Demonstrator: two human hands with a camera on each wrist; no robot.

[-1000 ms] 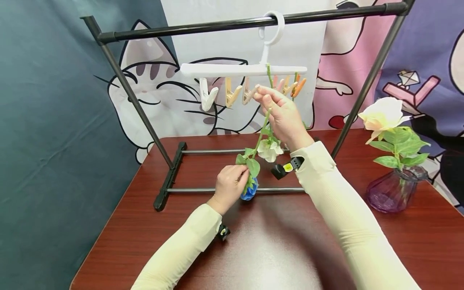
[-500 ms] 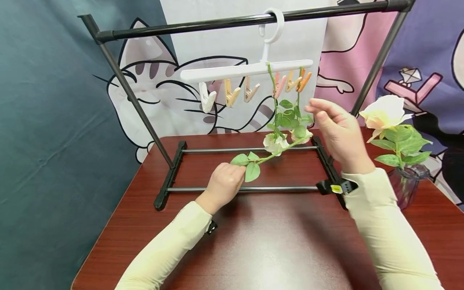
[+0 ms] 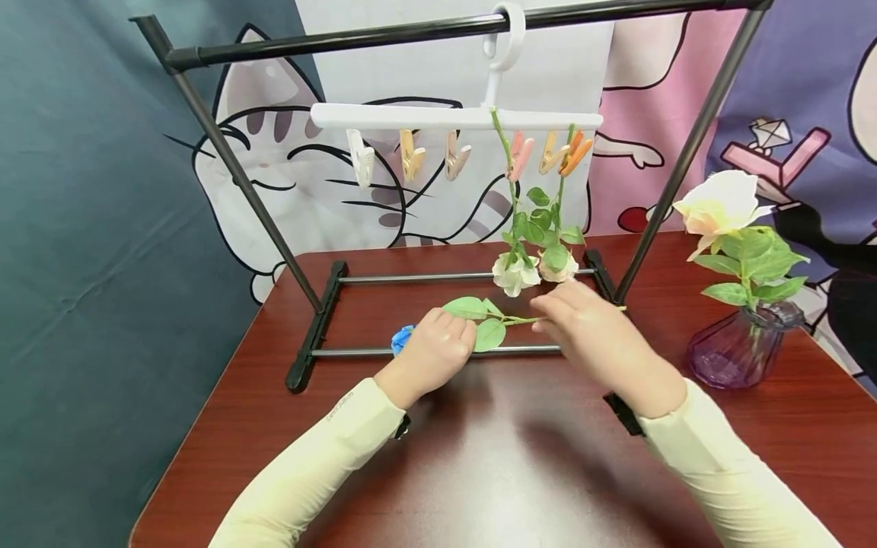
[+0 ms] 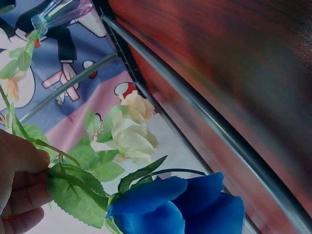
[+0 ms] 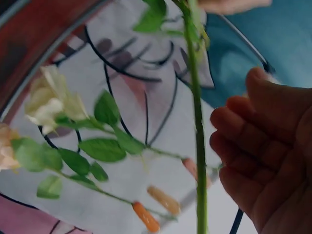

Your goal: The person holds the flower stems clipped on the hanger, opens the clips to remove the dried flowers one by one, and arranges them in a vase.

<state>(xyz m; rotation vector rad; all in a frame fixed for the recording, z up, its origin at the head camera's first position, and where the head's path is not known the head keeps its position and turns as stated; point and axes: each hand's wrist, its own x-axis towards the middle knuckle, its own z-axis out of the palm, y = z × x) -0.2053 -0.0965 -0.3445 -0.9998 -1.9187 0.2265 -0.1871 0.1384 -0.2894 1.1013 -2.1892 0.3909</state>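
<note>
My left hand (image 3: 438, 346) grips a blue artificial rose (image 4: 170, 204) by its leafy stem, just behind the bloom. The stem (image 5: 199, 126) runs sideways toward my right hand (image 3: 603, 339), whose loosely bent fingers are close beside it without closing round it in the right wrist view. Above, a white hanger (image 3: 411, 116) carries several clothespins. The pink clothespin (image 3: 520, 156) holds a white rose (image 3: 515, 274) upside down, and the orange clothespin (image 3: 575, 154) holds a pale peach rose (image 3: 558, 262) likewise. In the head view the left hand hides most of the blue bloom.
A black metal rack (image 3: 253, 198) stands on the reddish-brown table (image 3: 521, 472), with the hanger hooked over its top bar. At the right, a purple glass vase (image 3: 733, 354) holds a large cream rose (image 3: 722, 205). A cartoon-print cloth (image 3: 288, 198) hangs behind.
My right hand left the beige clothespin, moved right, then dropped to the stem. The blue rose swung from steep to nearly level, its bloom now left of my left hand. The hanger turned slightly.
</note>
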